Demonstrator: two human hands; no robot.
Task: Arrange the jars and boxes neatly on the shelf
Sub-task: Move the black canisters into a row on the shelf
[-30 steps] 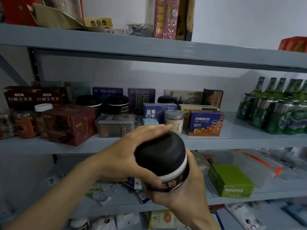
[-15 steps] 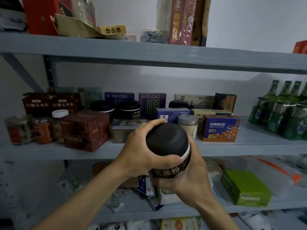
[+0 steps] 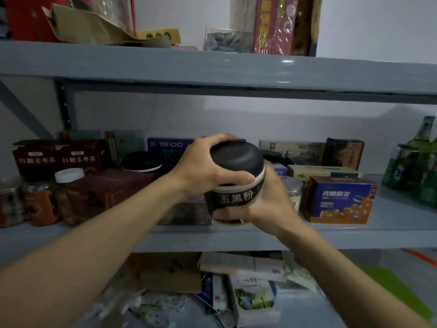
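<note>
We've got the grey metal shelf [image 3: 212, 239] running across the middle of the frame, bare strip along its front edge at lower right. At right centre sits a blue-and-orange box [image 3: 340, 202] marked "NFC"; at left, dark red boxes [image 3: 56, 157] read "红糖姜枣茶", and a purple box [image 3: 169, 145] says "19:00". Dead centre is the black-lidded jar [image 3: 234, 183], labelled "五黑粉", just above the front edge: left hand [image 3: 205, 171] curled over the lid, right hand [image 3: 269, 204] gripping underneath.

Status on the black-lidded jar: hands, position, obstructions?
Left hand grips the lid, right hand cups the base. Black-lidded jar held upright at the middle shelf front edge, not set down. Clear tub and small jar crowd behind.
</note>
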